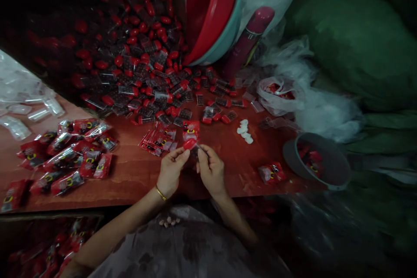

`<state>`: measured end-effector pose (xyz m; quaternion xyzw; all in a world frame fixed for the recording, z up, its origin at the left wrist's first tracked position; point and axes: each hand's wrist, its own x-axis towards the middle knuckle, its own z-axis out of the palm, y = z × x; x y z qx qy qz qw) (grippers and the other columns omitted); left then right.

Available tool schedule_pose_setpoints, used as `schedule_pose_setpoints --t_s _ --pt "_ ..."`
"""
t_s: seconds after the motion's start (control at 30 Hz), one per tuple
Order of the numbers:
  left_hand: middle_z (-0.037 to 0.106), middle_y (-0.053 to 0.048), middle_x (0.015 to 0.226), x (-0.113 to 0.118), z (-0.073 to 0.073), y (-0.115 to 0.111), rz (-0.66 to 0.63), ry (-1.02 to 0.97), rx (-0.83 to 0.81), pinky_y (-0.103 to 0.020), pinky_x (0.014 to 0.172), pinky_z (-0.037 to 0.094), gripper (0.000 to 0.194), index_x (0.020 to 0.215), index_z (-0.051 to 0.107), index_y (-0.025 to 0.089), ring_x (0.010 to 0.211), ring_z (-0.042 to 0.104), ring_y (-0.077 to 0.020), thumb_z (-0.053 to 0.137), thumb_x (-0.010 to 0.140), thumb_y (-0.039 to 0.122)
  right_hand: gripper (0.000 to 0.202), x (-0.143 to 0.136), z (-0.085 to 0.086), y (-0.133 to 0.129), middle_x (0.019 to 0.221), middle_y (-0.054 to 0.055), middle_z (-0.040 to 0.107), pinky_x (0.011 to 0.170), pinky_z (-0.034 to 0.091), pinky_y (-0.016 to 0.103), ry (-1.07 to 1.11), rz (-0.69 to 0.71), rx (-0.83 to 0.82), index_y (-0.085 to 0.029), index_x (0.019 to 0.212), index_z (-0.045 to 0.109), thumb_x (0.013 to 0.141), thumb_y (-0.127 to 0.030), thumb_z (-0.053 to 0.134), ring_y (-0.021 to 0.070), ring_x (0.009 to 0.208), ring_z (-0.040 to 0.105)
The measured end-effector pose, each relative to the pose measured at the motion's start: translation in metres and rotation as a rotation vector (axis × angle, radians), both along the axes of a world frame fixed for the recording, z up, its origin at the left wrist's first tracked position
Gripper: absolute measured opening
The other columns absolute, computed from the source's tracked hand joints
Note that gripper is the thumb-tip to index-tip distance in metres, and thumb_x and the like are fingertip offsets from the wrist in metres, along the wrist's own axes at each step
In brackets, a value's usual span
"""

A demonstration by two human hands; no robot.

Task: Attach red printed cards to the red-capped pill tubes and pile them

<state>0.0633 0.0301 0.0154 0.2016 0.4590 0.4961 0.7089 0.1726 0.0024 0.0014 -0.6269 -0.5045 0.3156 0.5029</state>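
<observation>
A small clear container with a red cap (190, 143) is held between both hands above the near part of the table. My left hand (170, 170) pinches it at the red cap end, while my right hand (211, 171) has its fingers closed on the clear end. Just beyond my fingers lies a red printed packet (190, 128). To its left is a small stack of flat red packets (159, 140). Several small white round pieces (244, 131) rest to the right. A large heap of red-capped clear containers (153, 74) spreads over the far side.
Filled red packets (70, 152) are piled at the left. On the right stand a grey bowl (340, 173) with red packets inside and a plastic bag (293, 106). Red and teal basins (213, 17) lean at the back beside a spray can (247, 39). The table edge (130, 202) is close.
</observation>
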Motion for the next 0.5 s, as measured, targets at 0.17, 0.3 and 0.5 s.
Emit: schedule_pose_setpoints --t_s 0.17,0.3,0.5 --pt "0.057 0.003 0.052 -0.013 0.0 0.014 -0.095 0.146 0.182 -0.019 0.049 0.036 0.037 0.058 0.061 0.015 0.048 0.047 -0.0057 0.071 0.065 0.05 0.029 -0.003 -0.001 0.0 0.053 -0.004 0.052 0.046 0.043 0.021 0.009 0.07 -0.003 -0.017 0.101 0.059 0.09 -0.038 0.043 0.0099 0.044 0.05" --pt "0.055 0.001 0.045 -0.03 -0.001 0.022 -0.19 0.377 0.139 -0.022 0.045 0.034 0.044 0.061 0.061 0.016 0.041 0.047 -0.0103 0.059 0.071 0.059 0.03 0.009 -0.004 -0.001 0.05 -0.005 0.05 0.047 0.042 0.021 -0.017 0.072 -0.065 -0.016 0.097 0.06 0.09 -0.039 0.042 0.0102 0.043 0.049" --pt "0.062 0.001 0.055 -0.053 -0.005 0.027 -0.087 0.767 0.431 -0.022 0.052 0.036 0.02 0.069 0.068 0.019 0.052 0.052 -0.0112 0.068 0.069 0.039 0.03 0.051 -0.022 0.003 0.085 0.009 0.069 0.072 0.045 0.032 -0.614 -0.08 -0.029 -0.017 0.098 0.064 0.089 -0.035 0.042 0.0205 0.076 0.061"
